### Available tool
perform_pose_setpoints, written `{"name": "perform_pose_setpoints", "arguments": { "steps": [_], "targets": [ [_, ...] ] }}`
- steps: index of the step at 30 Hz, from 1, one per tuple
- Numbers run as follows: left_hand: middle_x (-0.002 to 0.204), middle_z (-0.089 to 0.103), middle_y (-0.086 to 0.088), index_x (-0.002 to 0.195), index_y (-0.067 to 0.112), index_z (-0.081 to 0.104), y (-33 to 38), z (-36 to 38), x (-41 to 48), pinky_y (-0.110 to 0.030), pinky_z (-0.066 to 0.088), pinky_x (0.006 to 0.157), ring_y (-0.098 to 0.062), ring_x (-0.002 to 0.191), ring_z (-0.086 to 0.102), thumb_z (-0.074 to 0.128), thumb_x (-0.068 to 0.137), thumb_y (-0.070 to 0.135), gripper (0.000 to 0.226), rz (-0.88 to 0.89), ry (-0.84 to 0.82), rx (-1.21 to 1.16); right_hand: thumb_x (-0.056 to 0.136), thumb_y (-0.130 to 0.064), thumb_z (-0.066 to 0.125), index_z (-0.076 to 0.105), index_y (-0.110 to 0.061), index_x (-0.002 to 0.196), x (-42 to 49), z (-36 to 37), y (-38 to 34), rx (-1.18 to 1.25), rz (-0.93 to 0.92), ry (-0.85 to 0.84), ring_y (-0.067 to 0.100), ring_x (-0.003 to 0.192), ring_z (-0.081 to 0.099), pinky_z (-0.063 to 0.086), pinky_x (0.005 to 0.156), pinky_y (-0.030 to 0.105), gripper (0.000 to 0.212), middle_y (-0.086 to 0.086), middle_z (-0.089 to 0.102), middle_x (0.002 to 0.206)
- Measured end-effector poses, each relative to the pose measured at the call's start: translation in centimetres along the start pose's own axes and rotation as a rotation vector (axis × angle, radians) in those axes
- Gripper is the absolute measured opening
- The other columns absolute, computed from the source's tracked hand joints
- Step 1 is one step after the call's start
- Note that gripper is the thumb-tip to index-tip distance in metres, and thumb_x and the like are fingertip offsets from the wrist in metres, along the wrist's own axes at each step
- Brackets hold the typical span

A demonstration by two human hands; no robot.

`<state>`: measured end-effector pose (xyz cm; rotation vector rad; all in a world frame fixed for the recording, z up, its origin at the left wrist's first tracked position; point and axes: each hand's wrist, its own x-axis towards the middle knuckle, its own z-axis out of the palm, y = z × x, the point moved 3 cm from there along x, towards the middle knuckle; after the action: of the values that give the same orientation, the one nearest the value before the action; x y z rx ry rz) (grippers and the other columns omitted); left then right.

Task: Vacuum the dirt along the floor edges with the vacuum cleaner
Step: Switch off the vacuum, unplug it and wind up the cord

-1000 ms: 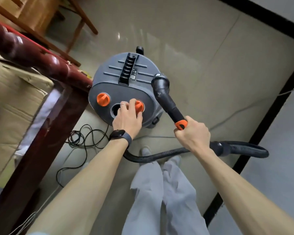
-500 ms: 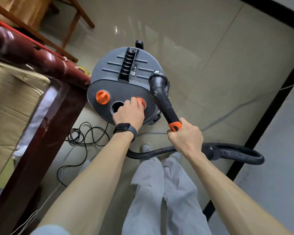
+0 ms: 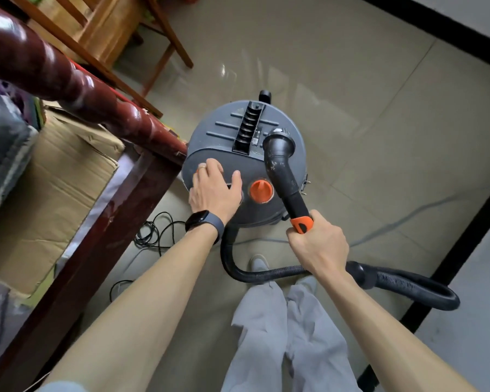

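A grey round vacuum cleaner (image 3: 269,120) stands on the tiled floor in front of me. My left hand (image 3: 214,190) lies on its lid where the left orange knob was, hiding it, with fingers curled over it. The right orange knob (image 3: 261,190) shows just beside my thumb. My right hand (image 3: 318,247) grips the black hose handle (image 3: 283,171) just below its orange collar (image 3: 301,224). The nozzle end rests on the lid. The ribbed hose (image 3: 408,287) loops behind my right wrist and back to the vacuum's base.
A dark red wooden bed frame (image 3: 102,210) with a cardboard sheet (image 3: 48,193) touches the vacuum on the left. A black power cord (image 3: 153,233) lies coiled by the frame. A wooden chair (image 3: 102,32) stands at the back. A black floor border (image 3: 458,244) runs along the right.
My left hand has left the right orange knob and moved left onto the spot of the left knob. The right hand keeps its grip on the hose handle. The view has shifted slightly.
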<state>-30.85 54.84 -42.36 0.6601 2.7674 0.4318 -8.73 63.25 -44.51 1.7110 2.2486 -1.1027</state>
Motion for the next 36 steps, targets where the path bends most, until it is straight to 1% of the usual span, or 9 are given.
{"name": "perform_pose_setpoints", "arguments": {
  "steps": [2, 5, 8, 11, 15, 19, 23, 27, 36],
  "targets": [
    [0.114, 0.05, -0.008, 0.103, 0.018, 0.044, -1.8, -1.3, 1.7, -0.044, 0.043, 0.085, -0.033, 0.108, 0.049, 0.058, 0.087, 0.045, 0.035, -0.029, 0.087, 0.054, 0.078, -0.055, 0.06, 0.044, -0.03, 0.077, 0.7, 0.2, -1.9, 0.03, -0.026, 0.026, 0.006, 0.055, 0.043, 0.027, 0.053, 0.029, 0.029, -0.013, 0.051, 0.058],
    [0.118, 0.046, -0.007, 0.104, 0.018, 0.043, -4.3, -1.6, 3.6, -0.044, 0.045, 0.085, -0.032, 0.108, 0.05, 0.06, 0.086, 0.046, 0.037, -0.022, -0.026, 0.065, 0.081, -0.066, 0.056, 0.046, -0.033, 0.084, 2.0, 0.6, -4.6, 0.077, -0.058, 0.057, 0.022, 0.065, 0.05, 0.038, 0.065, 0.036, 0.035, -0.012, 0.055, 0.08],
    [0.118, 0.047, -0.002, 0.096, 0.019, 0.044, -5.9, -0.9, 4.5, -0.04, 0.045, 0.081, -0.03, 0.103, 0.054, 0.059, 0.086, 0.049, 0.035, -0.027, -0.154, -0.012, 0.084, -0.059, 0.063, 0.053, -0.039, 0.108, 3.7, 1.3, -6.0, 0.142, -0.014, 0.077, 0.025, 0.081, 0.05, 0.04, 0.077, 0.037, 0.032, -0.007, 0.052, 0.113],
    [0.148, 0.039, 0.002, 0.088, 0.019, 0.049, -6.4, -0.2, 4.5, -0.033, 0.037, 0.083, -0.025, 0.113, 0.056, 0.058, 0.088, 0.051, 0.033, -0.049, -0.191, -0.038, 0.086, -0.049, 0.066, 0.05, -0.038, 0.13, 5.0, 2.3, -6.3, 0.171, 0.057, 0.077, 0.028, 0.093, 0.054, 0.039, 0.083, 0.037, 0.048, -0.002, 0.054, 0.131],
    [0.155, 0.032, 0.002, 0.088, 0.017, 0.048, -6.9, -0.2, 4.1, -0.032, 0.033, 0.079, -0.028, 0.112, 0.058, 0.057, 0.09, 0.048, 0.032, -0.016, -0.167, -0.022, 0.089, -0.051, 0.064, 0.051, -0.035, 0.135, 5.2, 3.5, -6.1, 0.142, 0.086, 0.079, 0.034, 0.11, 0.062, 0.046, 0.092, 0.045, 0.05, -0.002, 0.056, 0.134],
    [0.153, 0.034, -0.006, 0.098, 0.009, 0.05, -6.2, -0.2, 4.0, -0.04, 0.041, 0.082, -0.034, 0.114, 0.057, 0.056, 0.095, 0.039, 0.031, 0.028, -0.13, 0.034, 0.088, -0.059, 0.063, 0.055, -0.038, 0.125, 5.0, 3.8, -5.2, 0.142, 0.092, 0.094, 0.03, 0.104, 0.063, 0.048, 0.088, 0.043, 0.043, -0.008, 0.058, 0.127],
    [0.153, 0.032, -0.008, 0.111, 0.005, 0.05, -5.3, 0.1, 3.9, -0.042, 0.043, 0.089, -0.033, 0.12, 0.053, 0.051, 0.096, 0.035, 0.033, -0.034, -0.11, 0.095, 0.089, -0.06, 0.062, 0.056, -0.038, 0.124, 5.0, 3.8, -4.9, 0.126, 0.068, 0.102, 0.028, 0.101, 0.063, 0.045, 0.084, 0.04, 0.042, -0.009, 0.06, 0.128],
    [0.152, 0.034, -0.01, 0.11, 0.006, 0.051, -5.0, 0.6, 3.5, -0.043, 0.035, 0.099, -0.032, 0.125, 0.05, 0.049, 0.096, 0.032, 0.029, -0.019, -0.063, 0.168, 0.089, -0.058, 0.063, 0.055, -0.039, 0.126, 5.1, 3.7, -4.7, 0.118, 0.057, 0.101, 0.029, 0.102, 0.064, 0.045, 0.083, 0.04, 0.042, -0.009, 0.059, 0.128],
    [0.153, 0.034, -0.01, 0.113, 0.005, 0.05, -4.1, 1.3, 3.0, -0.041, 0.031, 0.104, -0.03, 0.136, 0.04, 0.044, 0.097, 0.023, 0.025, -0.078, -0.003, 0.143, 0.089, -0.059, 0.064, 0.054, -0.043, 0.128, 5.2, 3.7, -4.3, 0.118, 0.049, 0.122, 0.029, 0.103, 0.064, 0.041, 0.083, 0.039, 0.044, -0.012, 0.059, 0.131]
  ]
}}
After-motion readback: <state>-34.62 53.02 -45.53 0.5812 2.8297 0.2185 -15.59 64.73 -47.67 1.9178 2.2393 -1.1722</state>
